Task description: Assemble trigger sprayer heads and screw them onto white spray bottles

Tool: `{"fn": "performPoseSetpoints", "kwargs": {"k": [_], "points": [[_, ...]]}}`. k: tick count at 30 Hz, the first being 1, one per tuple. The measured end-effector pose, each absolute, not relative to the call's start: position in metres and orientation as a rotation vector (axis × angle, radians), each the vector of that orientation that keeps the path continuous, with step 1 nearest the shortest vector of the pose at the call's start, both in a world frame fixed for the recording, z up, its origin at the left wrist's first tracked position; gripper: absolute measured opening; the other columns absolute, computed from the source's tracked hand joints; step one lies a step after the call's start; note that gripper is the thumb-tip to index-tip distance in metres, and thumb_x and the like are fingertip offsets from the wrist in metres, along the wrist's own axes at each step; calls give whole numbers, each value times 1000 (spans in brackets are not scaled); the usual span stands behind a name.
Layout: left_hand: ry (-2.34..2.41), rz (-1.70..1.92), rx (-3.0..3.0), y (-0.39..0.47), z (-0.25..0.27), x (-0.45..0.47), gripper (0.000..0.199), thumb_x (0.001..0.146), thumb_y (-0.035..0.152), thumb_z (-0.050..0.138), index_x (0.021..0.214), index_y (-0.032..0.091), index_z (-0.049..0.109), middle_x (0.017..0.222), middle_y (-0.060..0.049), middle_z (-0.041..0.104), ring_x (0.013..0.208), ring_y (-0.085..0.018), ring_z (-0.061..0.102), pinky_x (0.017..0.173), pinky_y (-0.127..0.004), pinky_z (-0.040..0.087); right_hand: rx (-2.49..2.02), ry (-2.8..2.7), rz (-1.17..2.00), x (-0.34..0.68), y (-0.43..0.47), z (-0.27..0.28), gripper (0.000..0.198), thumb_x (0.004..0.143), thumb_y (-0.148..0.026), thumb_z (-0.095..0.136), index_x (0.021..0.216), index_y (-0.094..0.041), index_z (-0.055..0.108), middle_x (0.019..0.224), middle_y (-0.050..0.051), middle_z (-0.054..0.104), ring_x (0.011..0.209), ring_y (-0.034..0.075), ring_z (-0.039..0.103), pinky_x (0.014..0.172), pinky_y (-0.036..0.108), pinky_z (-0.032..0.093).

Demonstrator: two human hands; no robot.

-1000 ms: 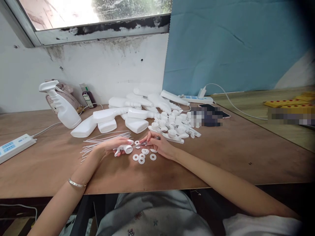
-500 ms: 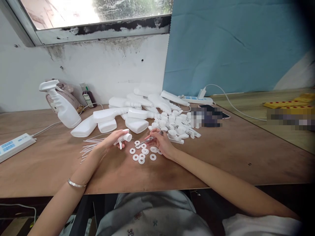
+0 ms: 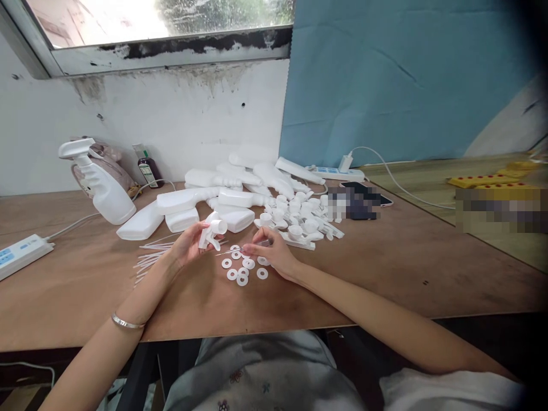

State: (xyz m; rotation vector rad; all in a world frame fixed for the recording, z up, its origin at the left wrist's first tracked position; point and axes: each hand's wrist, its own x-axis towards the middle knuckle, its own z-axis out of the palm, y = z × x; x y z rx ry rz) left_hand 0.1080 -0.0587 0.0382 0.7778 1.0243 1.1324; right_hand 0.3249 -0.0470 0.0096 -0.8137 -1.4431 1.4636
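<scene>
My left hand [image 3: 188, 244] is closed around a white trigger spray head [image 3: 213, 229], its round collar facing right. In my right hand [image 3: 270, 251] is a thin screwdriver [image 3: 233, 251] with a clear handle, its metal shaft pointing left toward the spray head, apart from it. Beneath the tool, several flat white ring washers [image 3: 242, 280] lie scattered on the brown table. Thin white dip tubes [image 3: 149, 260] lie beside my left forearm. A heap of white spray heads [image 3: 295, 220] is just beyond my right hand.
White empty-looking bottles [image 3: 188, 200] are piled at the back. An assembled spray bottle [image 3: 111, 197] stands at left, near a dark bottle [image 3: 149, 171]. Power strips lie at far left [image 3: 25, 257] and back right [image 3: 329, 171]; a phone [image 3: 381, 197] rests near the heap.
My left hand has raised the spray head slightly and tilted it. My right hand has swung the screwdriver's shaft from the washers up toward the spray head.
</scene>
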Motion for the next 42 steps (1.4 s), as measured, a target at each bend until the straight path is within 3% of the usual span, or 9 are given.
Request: {"fn": "performPoseSetpoints", "kwargs": {"k": [7,13,23,29,34,38,42], "points": [[929,1171,883,-57,31,111,24,66,28,68,85,14,60,75,-3,64,64,-14,60,57,-23,51,-874,-1812,1221,323,-46,4,32,56,-37,77,66,-17,53,65,-3,59,57,11,51,54,24,40],[954,1163,961,-56,27,111,31,60,25,74,86,14,60,84,-4,66,76,-15,62,74,-26,49,-893,-2026,980,326,-46,-3,26,65,-39,71,72,-20,55,73,-1,61,63,13,53,57,25,40],[1030,1011,1168,-64,30,119,25,60,21,76,75,13,58,75,0,63,69,-11,59,66,-21,46,-766,-1963,1066,326,-52,3,45,70,-41,68,106,-22,47,104,4,59,91,17,57,77,31,44],[1020,993,1258,-68,31,127,27,57,21,77,72,14,56,75,1,63,70,-12,58,67,-23,46,-753,-1873,1059,325,-53,7,18,78,-37,60,85,-21,57,84,1,62,74,15,58,64,27,45],[1025,999,1290,-69,33,127,36,59,24,76,88,16,56,90,-3,64,83,-18,61,78,-31,47,-799,-1808,893,329,-48,14,15,78,-35,59,73,-21,60,73,2,62,64,16,56,58,28,43],[1101,1053,1326,-67,33,125,36,66,30,72,95,16,56,97,-7,63,93,-20,60,86,-34,45,-827,-1886,523,336,-39,17,10,80,-29,58,74,-21,59,75,2,63,72,18,55,67,31,43],[1223,1092,1395,-64,33,120,32,68,37,68,89,17,56,89,-5,64,87,-18,61,80,-32,46,-915,-2091,41,341,-33,17,7,79,-19,59,72,-20,59,73,3,64,85,22,51,79,36,37]]}}
